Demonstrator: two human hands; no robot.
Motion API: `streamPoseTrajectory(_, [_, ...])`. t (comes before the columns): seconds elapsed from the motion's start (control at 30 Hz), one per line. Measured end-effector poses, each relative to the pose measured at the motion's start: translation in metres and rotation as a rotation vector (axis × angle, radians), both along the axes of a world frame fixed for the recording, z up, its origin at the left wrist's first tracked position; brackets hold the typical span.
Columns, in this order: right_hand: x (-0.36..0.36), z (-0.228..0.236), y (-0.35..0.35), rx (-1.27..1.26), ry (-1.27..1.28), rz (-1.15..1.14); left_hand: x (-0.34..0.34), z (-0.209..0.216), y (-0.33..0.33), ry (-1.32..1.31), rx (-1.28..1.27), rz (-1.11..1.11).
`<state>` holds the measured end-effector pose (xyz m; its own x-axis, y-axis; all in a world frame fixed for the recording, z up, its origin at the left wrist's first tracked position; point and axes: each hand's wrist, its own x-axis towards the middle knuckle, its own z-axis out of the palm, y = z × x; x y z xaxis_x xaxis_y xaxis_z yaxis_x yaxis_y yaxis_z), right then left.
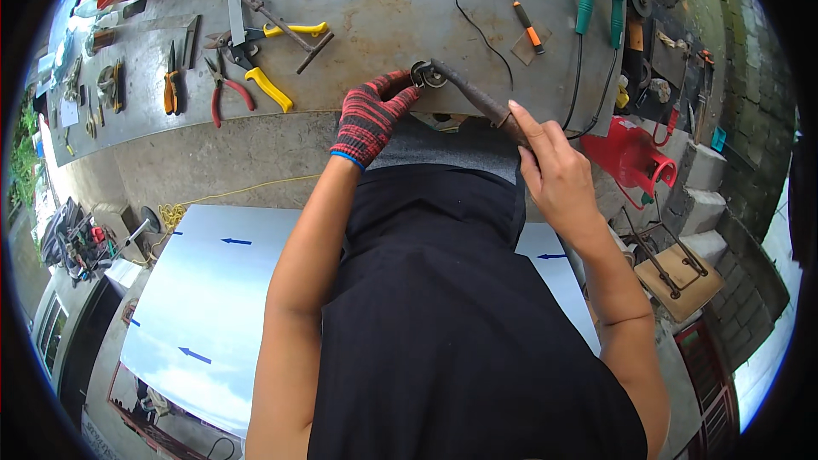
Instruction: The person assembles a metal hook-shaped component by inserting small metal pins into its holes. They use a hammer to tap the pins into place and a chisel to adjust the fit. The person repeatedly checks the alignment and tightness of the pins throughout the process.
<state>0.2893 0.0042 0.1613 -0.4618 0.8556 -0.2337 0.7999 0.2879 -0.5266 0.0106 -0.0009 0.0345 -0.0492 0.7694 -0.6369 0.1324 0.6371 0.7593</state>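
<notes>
My left hand point(372, 117), in a red and black striped knit glove with a blue cuff, pinches a small round metal ring-shaped part point(435, 79) at the front edge of the workbench. My bare right hand point(558, 169) is closed around the handle end of a dark rod-like tool point(474, 95). The far end of that tool is bent and meets the round part. Its exact kind is hard to make out. Left of my gloved hand lie yellow-handled snips point(271, 91) and red-handled pliers point(230, 95).
On the metal workbench point(375, 21) are orange-handled pliers point(172, 89), a T-shaped metal bar point(294, 32), an orange and black screwdriver point(527, 27) and green-handled welding cables point(586, 2). A red metal object point(626, 156) stands at right. Reflective sheets point(204, 290) lie behind me.
</notes>
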Motion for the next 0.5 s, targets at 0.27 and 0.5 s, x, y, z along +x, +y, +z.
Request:
streamPoseTrajectory(0.27, [-0.013, 0.005, -0.003, 0.044, -0.11, 0.058, -0.001, 0.004, 0.002, 0.007, 0.017, -0.02])
streamPoseTrajectory(0.5, [-0.03, 0.012, -0.011, 0.08, -0.189, 0.076, 0.0, 0.009, 0.007, 0.029, -0.023, -0.04])
